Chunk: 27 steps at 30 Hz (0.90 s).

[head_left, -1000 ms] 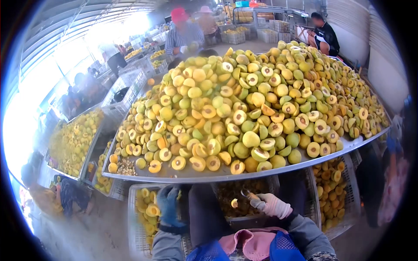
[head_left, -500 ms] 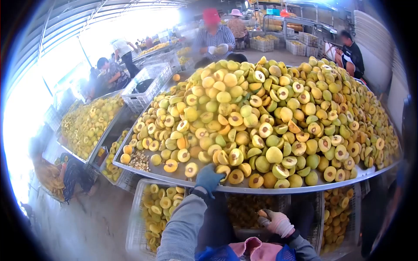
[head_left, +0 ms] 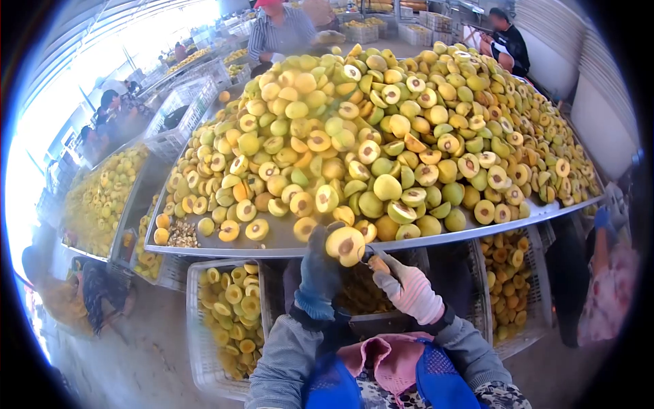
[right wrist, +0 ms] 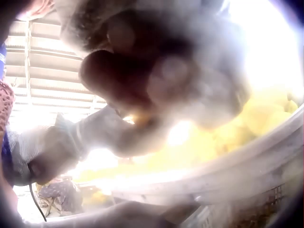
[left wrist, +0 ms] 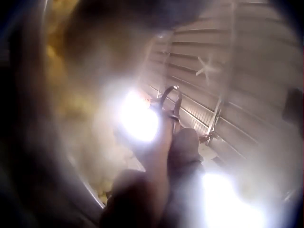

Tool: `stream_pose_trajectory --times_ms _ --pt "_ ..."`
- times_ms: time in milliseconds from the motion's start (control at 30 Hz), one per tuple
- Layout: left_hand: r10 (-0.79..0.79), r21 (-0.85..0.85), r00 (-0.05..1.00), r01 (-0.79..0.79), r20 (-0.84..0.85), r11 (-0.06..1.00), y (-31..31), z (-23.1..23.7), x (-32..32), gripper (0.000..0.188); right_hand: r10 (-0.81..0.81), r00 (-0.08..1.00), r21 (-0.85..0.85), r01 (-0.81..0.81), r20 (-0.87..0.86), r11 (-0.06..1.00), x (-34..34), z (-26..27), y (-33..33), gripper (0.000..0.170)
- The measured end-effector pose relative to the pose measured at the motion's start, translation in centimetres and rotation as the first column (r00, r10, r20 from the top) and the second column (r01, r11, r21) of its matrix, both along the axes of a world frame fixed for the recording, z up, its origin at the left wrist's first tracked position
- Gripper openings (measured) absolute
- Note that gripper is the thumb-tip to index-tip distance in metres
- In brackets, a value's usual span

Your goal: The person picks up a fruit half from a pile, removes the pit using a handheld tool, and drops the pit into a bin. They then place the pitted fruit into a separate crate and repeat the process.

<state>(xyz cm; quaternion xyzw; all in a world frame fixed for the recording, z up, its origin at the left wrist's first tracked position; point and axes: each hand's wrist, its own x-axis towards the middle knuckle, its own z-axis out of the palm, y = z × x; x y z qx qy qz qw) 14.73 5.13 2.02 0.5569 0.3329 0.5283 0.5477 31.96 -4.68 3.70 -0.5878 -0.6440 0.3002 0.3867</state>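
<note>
In the head view my left hand (head_left: 317, 276), in a blue glove, holds a peach half (head_left: 345, 245) by its side, the cut face with its brown pit turned up. My right hand (head_left: 414, 293), in a pale glove, grips the wooden handle of a pitting tool (head_left: 379, 264) close beside that half. The tool's head meets the fruit's right edge and is partly hidden there. A bent metal loop (left wrist: 172, 99) of the tool shows in the hazy left wrist view. Both hands are just off the near rim of a metal table (head_left: 286, 253) heaped with peach halves (head_left: 388, 187).
Below the table stand a left crate (head_left: 193, 320) and a right crate (head_left: 541, 300) of fruit halves, with another container between my knees. Small pits (head_left: 182, 234) lie at the table's left corner. Several people sit beyond the heap; a second fruit-laden table (head_left: 102, 204) stands left.
My left hand went from over the left crate to the table's front edge, then came back with a peach half to meet my right hand. The right hand keeps the tool, now raised to the fruit.
</note>
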Motion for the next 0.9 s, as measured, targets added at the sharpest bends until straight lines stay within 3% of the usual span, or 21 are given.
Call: stream_pose_trajectory --times_ms 33,133,167,300,333,433,600,733,833,900 --pt "0.103 0.189 0.967 -0.059 -0.232 0.98 -0.4 -0.5 0.0 0.036 -0.009 1.0 -0.032 0.009 -0.002 0.999 -0.1 0.2 -0.1 0.057" --pt "0.205 0.356 0.904 -0.064 -0.374 0.932 -2.3 1.5 0.6 0.032 -0.059 0.998 0.007 0.058 0.032 0.998 -0.2 -0.8 -0.6 0.058" --pt "0.214 0.371 0.919 -0.082 -0.331 0.925 -2.3 0.5 0.9 0.03 -0.068 0.997 -0.011 0.068 0.033 0.998 -0.2 -0.8 -0.8 0.057" --pt "0.034 0.143 0.987 -0.011 -0.159 0.99 -2.2 -0.6 1.4 0.037 -0.084 0.995 -0.063 0.087 0.056 0.994 -0.1 -0.4 -1.4 0.054" --pt "0.039 0.16 0.981 -0.008 -0.189 0.987 -3.3 1.9 1.8 0.038 -0.085 0.994 -0.071 0.089 0.065 0.994 0.0 -0.4 -1.5 0.053" --pt "0.098 0.227 0.958 -0.035 -0.271 0.973 -3.9 2.3 2.2 0.04 -0.077 0.997 0.052 0.077 0.005 0.996 0.1 -2.1 -1.4 0.055" --pt "0.25 0.345 0.91 -0.13 -0.331 0.93 -4.4 1.4 2.9 0.044 -0.055 0.97 -0.176 0.013 -0.237 0.984 -0.6 0.1 -1.5 0.046" --pt "0.288 0.363 0.902 -0.163 -0.321 0.918 -4.7 1.3 3.4 0.043 -0.082 0.86 -0.317 -0.096 -0.503 0.944 -0.2 -0.1 -1.3 0.041" --pt "0.352 0.457 0.875 -0.177 -0.333 0.872 -4.4 0.8 3.3 0.041 -0.08 0.9 -0.264 -0.041 -0.429 0.964 -0.8 -0.7 -1.2 0.04" --pt "0.388 0.511 0.854 -0.176 -0.345 0.841 -4.4 0.5 3.3 0.039 -0.093 0.851 -0.281 -0.066 -0.516 0.957 -1.2 -1.5 -1.4 0.04"
